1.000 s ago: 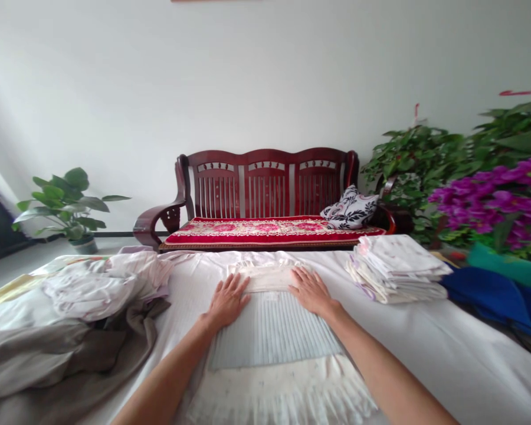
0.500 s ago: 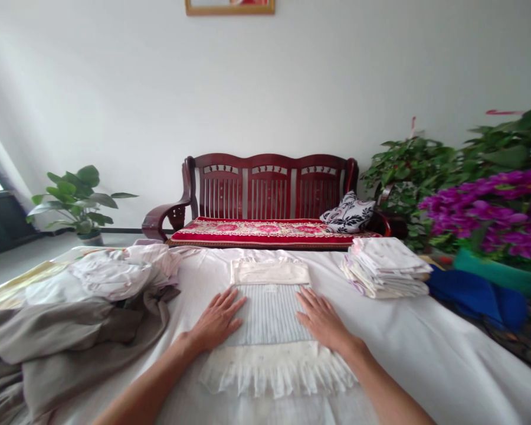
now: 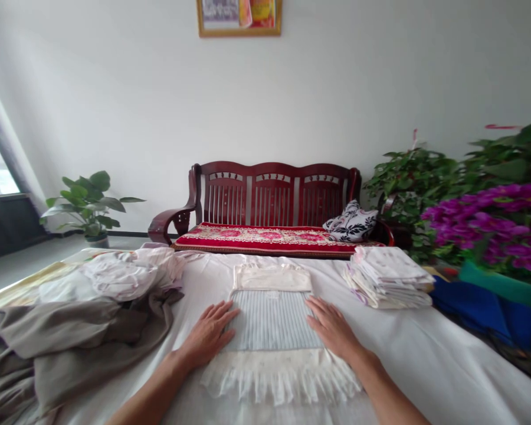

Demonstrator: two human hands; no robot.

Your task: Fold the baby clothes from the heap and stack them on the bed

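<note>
A small garment (image 3: 272, 321) lies flat in front of me, with a pale blue ribbed middle, a cream band folded at its far end and a ruffled cream hem towards me. At its left edge rests my left hand (image 3: 210, 333), palm down with the fingers stretched out. My right hand (image 3: 334, 327) lies flat at the right edge, its fingers also extended. Neither hand grips the cloth. Under the garment spreads a white sheet (image 3: 425, 366).
Left of me are a heap of white clothes (image 3: 124, 274) and a crumpled grey-brown cloth (image 3: 84, 342). A stack of folded clothes (image 3: 387, 277) stands at the right, near purple flowers (image 3: 491, 221). Behind the table is a wooden bench (image 3: 269, 195) with a patterned cushion (image 3: 351, 221).
Both hands have slid slightly outwards from the ribbed middle to the garment's side edges. The view has tilted up a little, showing more of the picture frame on the wall.
</note>
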